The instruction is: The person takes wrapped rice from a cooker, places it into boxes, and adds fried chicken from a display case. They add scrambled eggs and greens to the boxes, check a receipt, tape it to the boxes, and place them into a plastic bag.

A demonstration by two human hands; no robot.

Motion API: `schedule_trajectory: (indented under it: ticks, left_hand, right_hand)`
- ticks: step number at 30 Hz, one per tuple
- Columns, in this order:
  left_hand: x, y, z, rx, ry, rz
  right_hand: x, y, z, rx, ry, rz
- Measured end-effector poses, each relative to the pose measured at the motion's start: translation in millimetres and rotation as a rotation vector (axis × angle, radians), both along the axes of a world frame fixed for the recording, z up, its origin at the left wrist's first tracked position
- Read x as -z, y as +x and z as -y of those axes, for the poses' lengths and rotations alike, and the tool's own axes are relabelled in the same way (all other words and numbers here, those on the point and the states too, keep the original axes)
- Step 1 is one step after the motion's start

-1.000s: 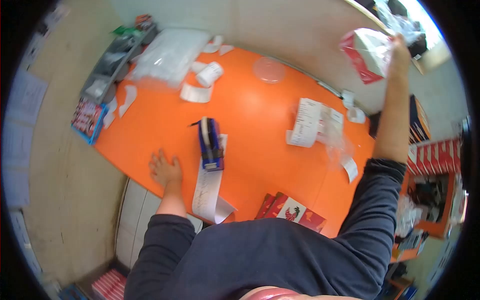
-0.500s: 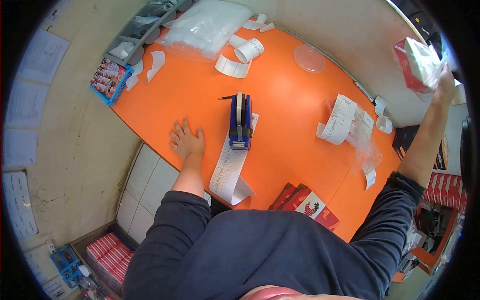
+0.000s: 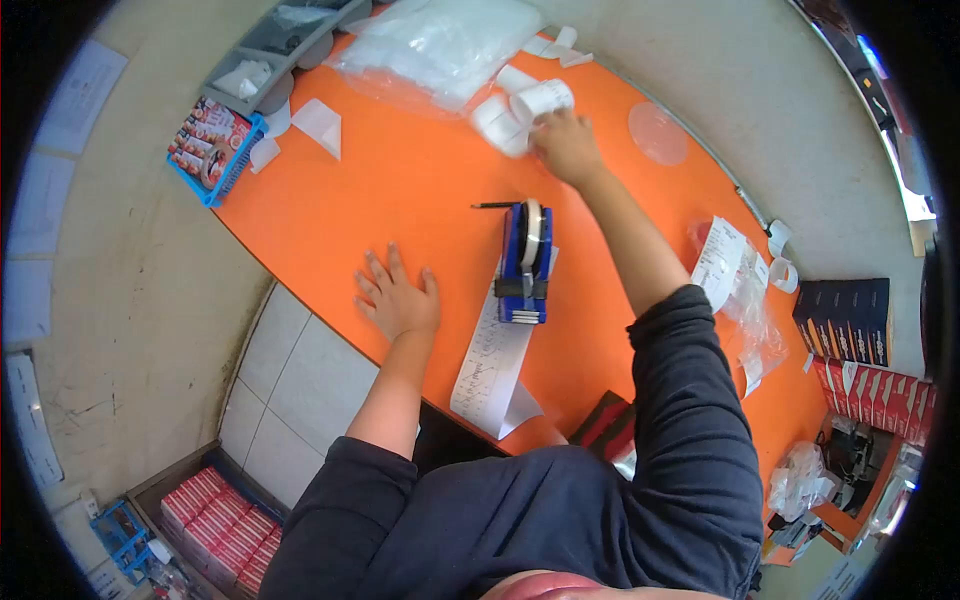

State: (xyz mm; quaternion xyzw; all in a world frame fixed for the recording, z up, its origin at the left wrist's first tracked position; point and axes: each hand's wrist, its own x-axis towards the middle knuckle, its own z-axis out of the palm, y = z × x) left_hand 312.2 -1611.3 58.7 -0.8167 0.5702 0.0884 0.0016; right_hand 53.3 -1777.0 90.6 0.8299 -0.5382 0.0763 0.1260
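My left hand (image 3: 402, 303) lies flat on the orange table (image 3: 400, 200) with its fingers spread, holding nothing. My right hand (image 3: 568, 148) reaches to the back of the table, its fingers closed on the near edge of a roll of white labels (image 3: 545, 98). The loose end of that roll is blurred, and my hand hides part of the grip. Between my hands stands a blue tape dispenser (image 3: 522, 265) with a roll of tape on it. Under the dispenser runs a strip of printed labels (image 3: 485, 375), its near end curling up.
A stack of clear plastic bags (image 3: 440, 45) lies at the back. At the left edge sits a blue basket (image 3: 240, 170) of small packs. A clear round lid (image 3: 658, 133) and a plastic bag with printed labels (image 3: 745, 285) lie to the right. Red boxes (image 3: 610, 430) are partly behind my right arm.
My right hand has let go of the red and white bagged package at far right and come across to the label roll. My left hand stays flat on the table. The camera view has shifted.
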Motion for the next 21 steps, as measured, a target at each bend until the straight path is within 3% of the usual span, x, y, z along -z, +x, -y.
schedule_trajectory:
  ticks: [3, 6, 8, 10, 14, 17, 18, 19, 21]
  left_hand:
    - [2.6, 2.4, -1.3, 0.015, -0.002, -0.013]
    - [-6.2, 3.3, -1.2, 0.047, 0.019, -0.041]
    - [-14.4, 4.8, -5.9, 0.081, 0.023, -0.03]
    - [-47.6, 0.5, 12.9, 0.337, -0.099, -0.615]
    - [-135.8, 6.9, 9.8, 0.795, -0.128, -1.798]
    - [-194.5, 1.3, -10.1, 1.189, 0.155, -1.706]
    - [-193.7, -0.5, -16.8, 1.153, 0.334, -1.725]
    - [-192.2, 0.5, -19.6, 1.134, 0.356, -1.725]
    - [-188.8, 5.7, -21.6, 1.091, 0.413, -1.721]
  right_hand:
    - [-52.2, 3.0, 1.7, 0.165, 0.611, 0.855]
    - [-124.7, 3.9, -45.6, -0.04, 0.852, 1.287]
    - [-161.7, 5.7, -82.9, 0.018, 0.84, 1.112]
    - [-204.4, 13.5, -114.8, 0.069, 0.839, 0.813]
    - [-253.1, 43.1, -183.6, 0.148, 0.857, 0.801]
    - [-284.1, 66.0, -225.4, 0.284, 0.758, 0.758]
    - [-291.5, 73.8, -239.6, 0.346, 0.71, 0.777]
    - [-296.1, 78.5, -251.1, 0.41, 0.666, 0.798]
    - [-267.7, 69.5, -274.2, 0.345, 0.503, 1.185]
